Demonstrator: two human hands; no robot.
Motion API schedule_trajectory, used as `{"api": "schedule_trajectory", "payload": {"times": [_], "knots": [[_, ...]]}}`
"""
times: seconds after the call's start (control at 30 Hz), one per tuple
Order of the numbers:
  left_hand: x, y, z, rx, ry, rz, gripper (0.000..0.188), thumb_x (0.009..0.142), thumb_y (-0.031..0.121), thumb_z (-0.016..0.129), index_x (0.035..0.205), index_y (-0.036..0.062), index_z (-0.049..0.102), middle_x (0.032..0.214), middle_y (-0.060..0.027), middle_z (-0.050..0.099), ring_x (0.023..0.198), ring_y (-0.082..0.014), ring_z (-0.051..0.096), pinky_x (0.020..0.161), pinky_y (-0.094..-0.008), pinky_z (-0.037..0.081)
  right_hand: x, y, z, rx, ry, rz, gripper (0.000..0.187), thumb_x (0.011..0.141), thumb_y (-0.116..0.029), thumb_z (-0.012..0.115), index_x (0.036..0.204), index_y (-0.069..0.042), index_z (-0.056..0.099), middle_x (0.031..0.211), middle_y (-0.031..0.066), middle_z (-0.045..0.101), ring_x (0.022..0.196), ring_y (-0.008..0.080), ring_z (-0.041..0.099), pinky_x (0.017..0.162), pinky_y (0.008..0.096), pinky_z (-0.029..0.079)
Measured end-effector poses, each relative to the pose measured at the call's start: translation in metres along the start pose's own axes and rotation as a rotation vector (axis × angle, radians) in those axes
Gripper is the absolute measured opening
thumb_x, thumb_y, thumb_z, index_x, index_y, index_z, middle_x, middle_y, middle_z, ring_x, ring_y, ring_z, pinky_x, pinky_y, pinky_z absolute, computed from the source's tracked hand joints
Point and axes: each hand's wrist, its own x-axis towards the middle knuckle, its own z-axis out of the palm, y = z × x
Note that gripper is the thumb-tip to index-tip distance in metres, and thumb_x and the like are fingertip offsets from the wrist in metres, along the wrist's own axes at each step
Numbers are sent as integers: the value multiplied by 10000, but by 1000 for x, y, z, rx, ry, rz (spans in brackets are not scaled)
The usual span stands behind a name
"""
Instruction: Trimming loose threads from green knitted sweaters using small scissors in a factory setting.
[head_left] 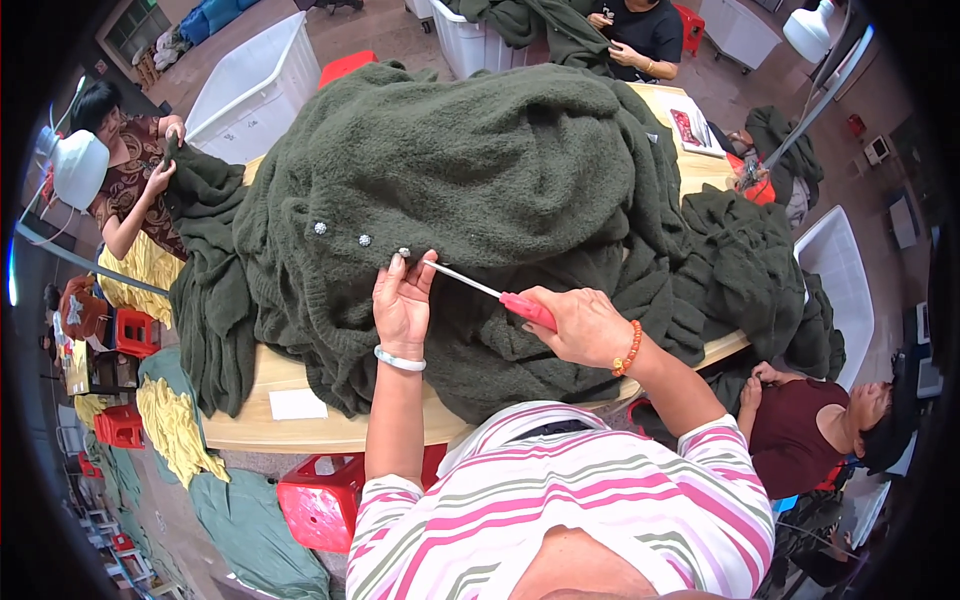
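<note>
A large dark green knitted garment (470,150) lies heaped on the table in front of me. Along its near left part runs a row of round, silvery buttons (365,240). My left hand (402,305), with a pale bangle at the wrist, has its fingertips bent around the nearest button (404,252) and the knit beside it. In my right hand (585,328) is a slim tool with a pinkish-red handle (528,310) and a thin metal shaft (465,279), much like a screwdriver. The shaft reaches left to my left fingertips, where its very tip is hard to make out.
The wooden table (340,430) bears a white paper (298,404) and, farther right, a tray of small red things (690,128). Lamps (80,170) stand at both sides. Co-workers sit left, right and beyond. White bins (255,85) and red stools (320,500) surround the table.
</note>
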Motion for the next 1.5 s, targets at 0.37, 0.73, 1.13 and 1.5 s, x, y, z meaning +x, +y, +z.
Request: {"api": "schedule_trajectory", "payload": {"times": [0.37, 0.73, 1.13, 1.5], "knots": [[-4, 3, 1, 158, -43, 52, 107, 955, 80, 539, 990, 20, 620, 985, -127, 681, 931, -299, 680, 889, -422, 561, 11, -8, 8, -31, -4, 26, 275, 869, -231, 621, 1108, -106, 570, 764, 171, 663, 773, 368, 655, 727, 484, 492], [-14, -22, 6, 188, -108, -238, 159, 959, 146, 563, 1048, 16, 577, 987, -117, 659, 856, -295, 698, 631, -319, 616, -6, 17, -5, 38, 87, -3, 311, 846, -231, 649, 1120, -109, 564, 776, 167, 661, 770, 380, 650, 698, 477, 503], [-15, -23, 13, 451, -26, -107, 218, 949, 176, 593, 990, -32, 645, 921, -178, 693, 809, -250, 701, 687, -301, 595, -42, 19, -15, -45, -18, 128, 270, 867, -245, 627, 1087, -99, 571, 751, 182, 653, 767, 388, 647, 713, 486, 494], [-18, -25, 10, 565, -65, -48, 166, 949, 153, 596, 957, -9, 630, 918, -159, 692, 831, -240, 697, 695, -288, 581, -37, 18, -16, -16, -51, 99, 277, 868, -239, 624, 1095, -90, 568, 767, 186, 659, 790, 390, 646, 720, 484, 490]]}}
